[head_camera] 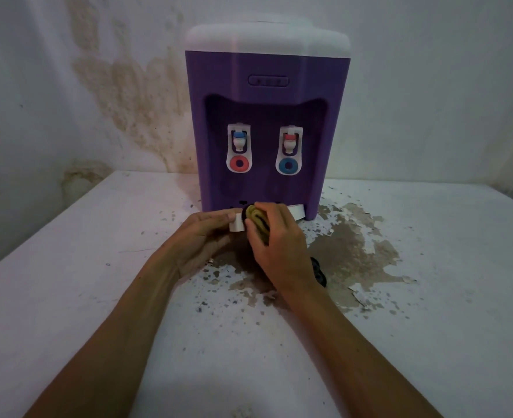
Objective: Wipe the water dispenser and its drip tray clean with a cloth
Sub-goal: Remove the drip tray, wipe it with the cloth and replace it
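A purple water dispenser (264, 125) with a white top stands at the back of the table, two white taps in its recess. Its white drip tray (297, 211) sticks out at the base. My left hand (201, 239) holds the tray's left end, thumb on top. My right hand (275, 236) grips a bunched yellow-and-black cloth (256, 220) and presses it onto the tray's middle. Most of the tray is hidden under my hands.
The white table (98, 282) has peeling, stained paint (348, 248) in front and right of the dispenser. A black object (318, 271) pokes out behind my right wrist. The wall behind carries brown damp stains (134, 95).
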Demonstrator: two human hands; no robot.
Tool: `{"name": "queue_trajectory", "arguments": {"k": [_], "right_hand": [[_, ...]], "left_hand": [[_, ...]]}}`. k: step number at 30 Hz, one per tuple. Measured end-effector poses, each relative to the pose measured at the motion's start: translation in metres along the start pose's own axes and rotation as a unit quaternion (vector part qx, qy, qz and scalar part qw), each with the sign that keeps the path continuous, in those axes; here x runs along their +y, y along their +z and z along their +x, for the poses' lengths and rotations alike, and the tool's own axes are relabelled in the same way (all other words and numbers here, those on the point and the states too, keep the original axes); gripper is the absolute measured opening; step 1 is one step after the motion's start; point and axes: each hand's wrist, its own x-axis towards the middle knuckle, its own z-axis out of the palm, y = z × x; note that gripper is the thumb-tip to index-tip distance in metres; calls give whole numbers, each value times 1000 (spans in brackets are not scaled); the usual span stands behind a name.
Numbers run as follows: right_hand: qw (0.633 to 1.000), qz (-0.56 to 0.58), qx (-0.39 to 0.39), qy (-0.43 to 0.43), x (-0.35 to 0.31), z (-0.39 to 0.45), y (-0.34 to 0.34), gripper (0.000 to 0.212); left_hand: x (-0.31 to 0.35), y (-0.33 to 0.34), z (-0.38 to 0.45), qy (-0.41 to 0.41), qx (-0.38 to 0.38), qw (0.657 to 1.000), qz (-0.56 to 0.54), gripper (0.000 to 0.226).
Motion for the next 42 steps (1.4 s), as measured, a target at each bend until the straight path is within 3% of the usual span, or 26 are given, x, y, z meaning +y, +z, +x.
{"name": "queue_trajectory", "arguments": {"k": [8,10,16,18,26,33,36,39,42], "right_hand": [[973,-52,19,225,26,9,-16,22],[974,-60,19,219,24,7,-16,22],[999,-9,-12,30,4,-1,-9,27],[1000,3,-23,2,2,-1,-5,28],[990,-30,32,135,16,5,-13,22],[1000,7,10,-2,-7,-5,-3,27],[1000,12,7,-12,-10,-3,1,25],[999,-15,12,43,0,3,-2,20],[985,-39,21,167,20,6,-10,17]], "left_hand": [[-4,-1,8,-5,22,1000,0,34],[-4,0,8,-3,19,1000,5,34],[-2,1,4,4,5,1000,10,33],[-2,2,2,8,-3,1000,26,33],[-3,3,3,0,15,999,31,36],[-2,5,-4,19,-31,996,79,35],[-2,4,-5,22,-32,997,62,35],[-2,2,-2,20,-12,999,38,36],[-2,0,-1,11,15,1000,23,36]]}}
